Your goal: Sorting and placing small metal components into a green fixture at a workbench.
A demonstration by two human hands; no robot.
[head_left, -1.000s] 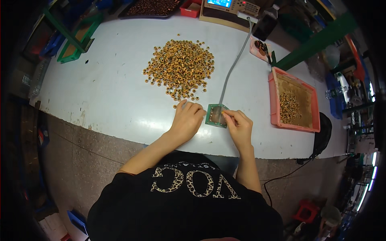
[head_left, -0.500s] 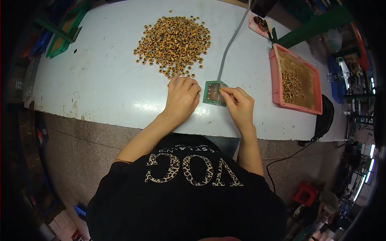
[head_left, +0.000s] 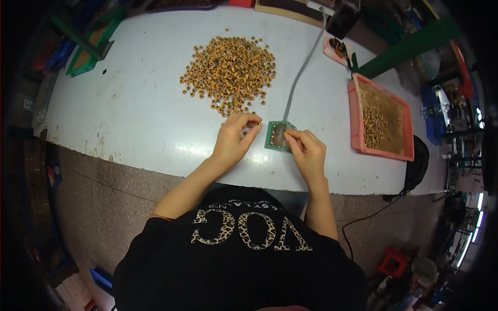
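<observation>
A heap of small orange ring-shaped coils (head_left: 228, 67) lies spread on the white table. Just below its near edge is my left hand (head_left: 232, 139), thumb and forefinger curved together at the tips round a single small coil (head_left: 259, 123). To its right, my right hand (head_left: 309, 154) pinches another small orange coil (head_left: 286, 135), mostly covered by the fingertips. That pinch is over the right part of a flat green-edged fixture (head_left: 274, 139), which has a row of small metal contacts along its left side. A grey cable (head_left: 296, 78) runs from the fixture toward the back.
A pink plastic tray (head_left: 355, 122) at the right holds a pile of similar coils. Behind it, a green metal bar (head_left: 402, 51) slants over the table. A green-rimmed tray (head_left: 85, 66) sits at the far left, and a dark box (head_left: 343, 22) stands at the back.
The whole scene sits lower in the picture. My left thumb and forefinger, earlier turned down beside the heap, now show a coil at their tips. My right hand stays at the fixture.
</observation>
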